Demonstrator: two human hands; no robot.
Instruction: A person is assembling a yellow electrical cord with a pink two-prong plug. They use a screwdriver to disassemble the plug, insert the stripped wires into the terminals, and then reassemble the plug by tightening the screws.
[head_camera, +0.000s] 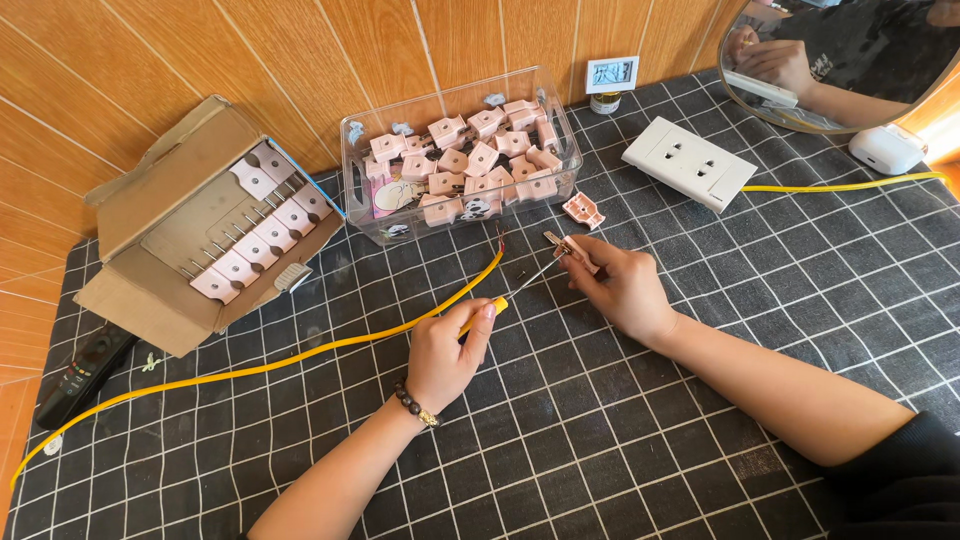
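Pink plug half (575, 249) pinched in right hand (622, 290) grip, above worktop (700, 400) centre. Yellow-handled screwdriver (520, 283) clasped in left hand (445, 355), tip touching plug. Yellow cable (300, 352) beside, bare end near tip. Behind: clear rectangular bin (460, 160) of pink plug parts, loose pink cover (583, 210), open brown carton (200, 225) left, white socket strip (690, 163) right, small white display (611, 72) by wall.

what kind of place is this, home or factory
Most likely a home worktable used for small assembly work, not a factory. A checked tablecloth covers it, a round mirror stands by the wood-panelled wall, and a clear tub of pink plug parts sits beside a cardboard box.
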